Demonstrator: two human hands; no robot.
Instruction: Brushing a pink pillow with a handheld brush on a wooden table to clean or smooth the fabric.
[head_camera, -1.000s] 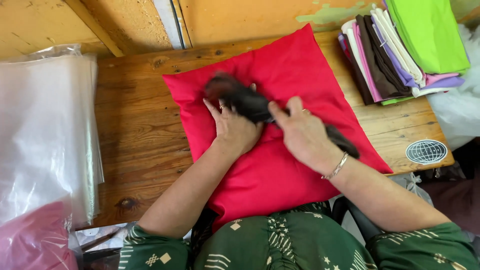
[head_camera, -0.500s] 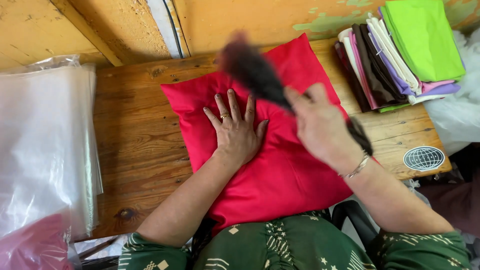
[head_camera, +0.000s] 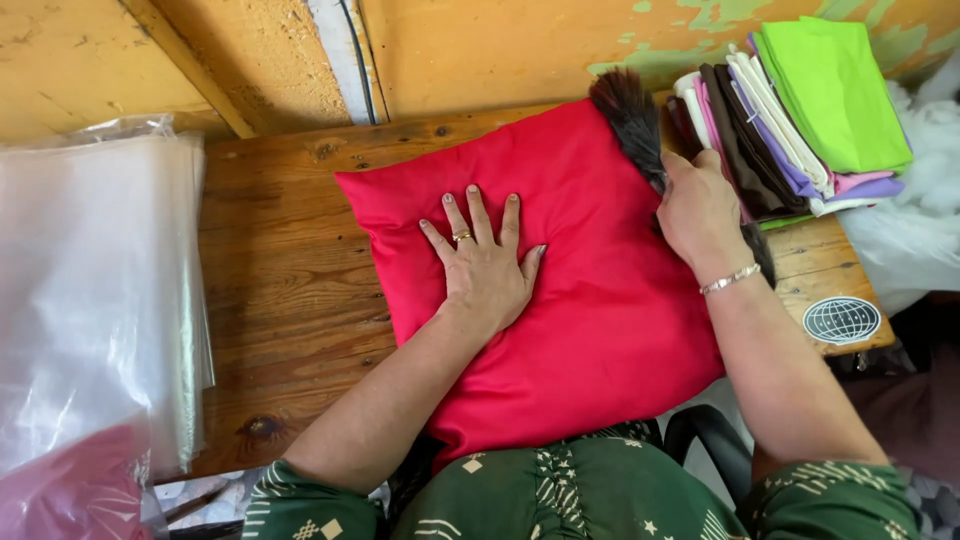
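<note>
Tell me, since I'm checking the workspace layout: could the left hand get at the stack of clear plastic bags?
Probably yes. The left hand lies flat and empty on the red satin cushion, and only bare wooden table separates it from the stack of clear plastic bags.

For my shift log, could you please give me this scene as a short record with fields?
Left hand: flat, fingers spread, pressing on red cushion
Right hand: gripping dark brush at the cushion's right edge
Surface: wooden table
Left side: stack of clear plastic bags
Top right: pile of folded fabrics, green on top
</note>
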